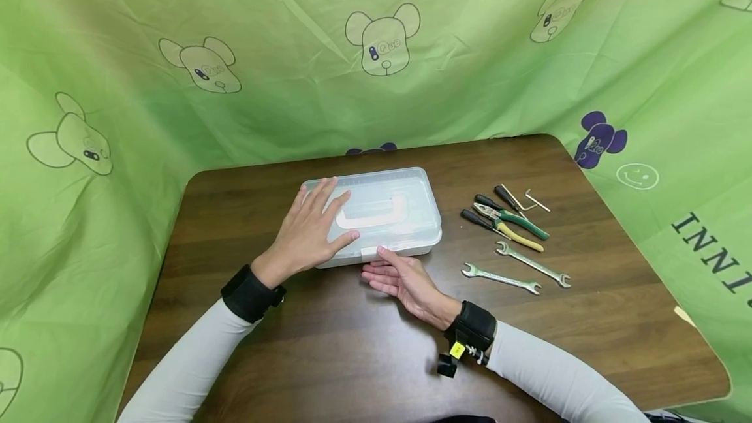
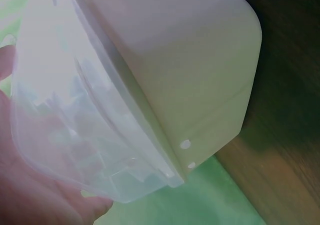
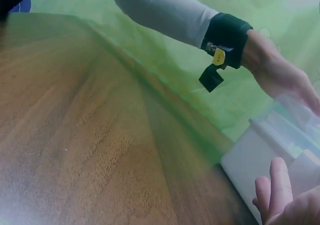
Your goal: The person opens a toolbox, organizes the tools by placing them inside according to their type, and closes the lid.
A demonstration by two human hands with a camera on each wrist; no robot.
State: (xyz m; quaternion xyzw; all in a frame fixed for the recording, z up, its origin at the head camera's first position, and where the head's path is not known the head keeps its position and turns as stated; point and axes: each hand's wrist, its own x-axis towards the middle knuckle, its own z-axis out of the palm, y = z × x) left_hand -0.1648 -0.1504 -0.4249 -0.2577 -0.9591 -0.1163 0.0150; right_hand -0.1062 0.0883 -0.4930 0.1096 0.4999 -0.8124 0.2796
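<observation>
A translucent plastic box [image 1: 382,196] with its lid on sits toward the back of the table. My left hand [image 1: 308,230] lies over the lid's left part, fingers spread. The left wrist view shows the box's pale side wall [image 2: 200,60] and part of the left hand [image 2: 40,185] at the lid's edge. At the front, my right hand [image 1: 411,282] touches the white latch [image 1: 370,253] with its thumb, its other fingers extended below the latch. Those right fingers [image 3: 280,185] appear straight beside the box wall [image 3: 252,155] in the right wrist view.
Right of the box lie green-and-yellow pliers [image 1: 511,220], black-handled screwdrivers [image 1: 478,217], hex keys [image 1: 537,201] and two open-ended wrenches [image 1: 499,277], [image 1: 534,264]. A green printed cloth [image 1: 282,103] hangs behind the wooden table [image 1: 329,358].
</observation>
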